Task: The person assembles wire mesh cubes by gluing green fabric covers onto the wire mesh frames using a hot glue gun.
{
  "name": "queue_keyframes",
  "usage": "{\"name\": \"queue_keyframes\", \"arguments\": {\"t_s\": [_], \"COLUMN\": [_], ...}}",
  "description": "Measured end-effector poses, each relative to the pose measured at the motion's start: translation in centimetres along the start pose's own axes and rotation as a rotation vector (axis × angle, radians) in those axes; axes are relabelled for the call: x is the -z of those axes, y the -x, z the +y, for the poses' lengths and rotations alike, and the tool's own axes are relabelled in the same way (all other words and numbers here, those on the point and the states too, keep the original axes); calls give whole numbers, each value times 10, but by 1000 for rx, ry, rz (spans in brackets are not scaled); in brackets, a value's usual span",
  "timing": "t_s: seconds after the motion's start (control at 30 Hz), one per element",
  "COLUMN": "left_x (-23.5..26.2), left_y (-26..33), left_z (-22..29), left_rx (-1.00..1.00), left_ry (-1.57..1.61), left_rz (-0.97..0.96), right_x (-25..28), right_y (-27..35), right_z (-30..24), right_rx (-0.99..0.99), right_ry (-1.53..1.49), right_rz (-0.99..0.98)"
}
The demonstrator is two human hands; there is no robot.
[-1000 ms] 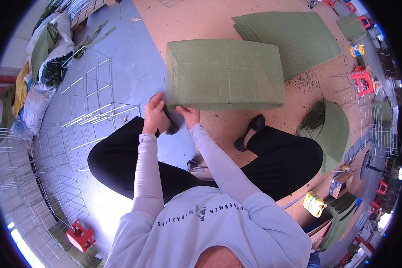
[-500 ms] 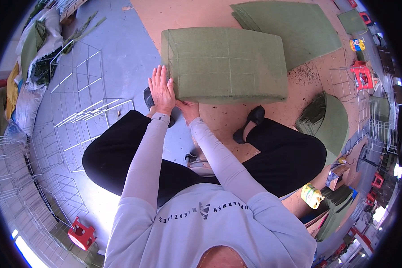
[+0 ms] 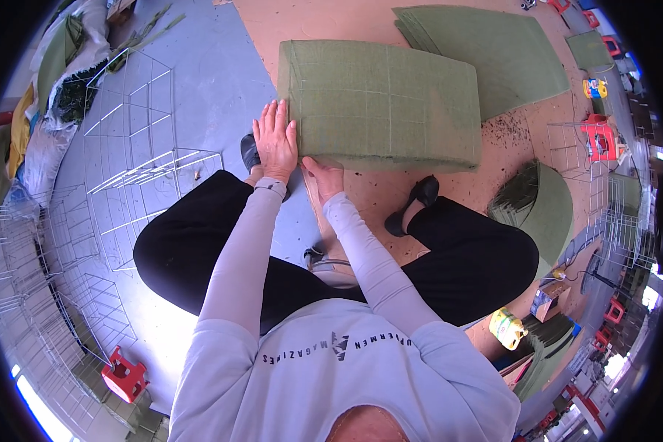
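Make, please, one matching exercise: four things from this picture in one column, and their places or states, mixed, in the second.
1. Left hand
2. Right hand
3. Covered frame
4. Flat green sheets

A. Lying at the picture's upper right
B. Box-shaped, grid lines showing through green
C. Thumb toward the frame's near left corner
D. Fingers straight, at the frame's left end

Pairs: 1-D; 2-C; 3-B; 4-A

Along the left edge of the orange floor, grey floor leaves passage between the open wire frame and the green-covered box; behind the box's right end, green sheets obstruct.
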State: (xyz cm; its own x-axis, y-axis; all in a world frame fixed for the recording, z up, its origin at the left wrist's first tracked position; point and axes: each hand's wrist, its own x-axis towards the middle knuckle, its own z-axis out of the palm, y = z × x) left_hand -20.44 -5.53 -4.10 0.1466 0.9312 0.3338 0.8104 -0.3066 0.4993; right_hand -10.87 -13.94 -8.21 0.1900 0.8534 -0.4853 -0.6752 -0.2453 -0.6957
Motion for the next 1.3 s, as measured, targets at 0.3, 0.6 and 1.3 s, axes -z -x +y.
{"name": "queue_keyframes", "arguments": {"t_s": [0.3,0.6,1.3], "left_x": [3,7,-5], "left_y": [0,-4,-13], "left_z": [4,12,29], "left_rx": [-18,-50,-97], "left_ry": [-89,-209,-158], "left_rz": [14,-18,-47], "right_x": [8,12,29], "right_y": [-14,-20,-9], "right_z": [10,16,-6], "right_rx": [142,102,86], "right_ry": [74,49,20], "right_rz": [-66,-113,-23]}}
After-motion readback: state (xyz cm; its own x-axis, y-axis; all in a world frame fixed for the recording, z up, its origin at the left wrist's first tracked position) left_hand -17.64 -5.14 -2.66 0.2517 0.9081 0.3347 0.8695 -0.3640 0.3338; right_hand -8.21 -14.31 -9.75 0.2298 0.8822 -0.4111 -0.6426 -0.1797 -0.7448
